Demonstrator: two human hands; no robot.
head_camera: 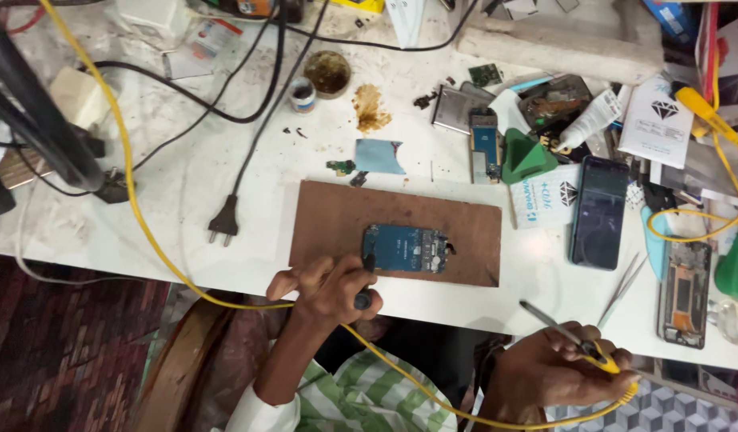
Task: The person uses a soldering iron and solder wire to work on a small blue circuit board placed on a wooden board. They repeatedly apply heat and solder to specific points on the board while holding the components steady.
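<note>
While the left hand (325, 286) grips a screwdriver (366, 280) on the opened phone (406, 248), the right hand (557, 372) clamps a soldering iron (573, 340) — its yellow cord (129, 168) may snag — dragging parts.

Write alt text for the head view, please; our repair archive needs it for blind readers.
The left hand holds a dark tool on a blue circuit board lying on a brown mat, while the right hand grips a soldering iron with a yellow cable. Phones, tweezers and parts clutter the white bench.
</note>
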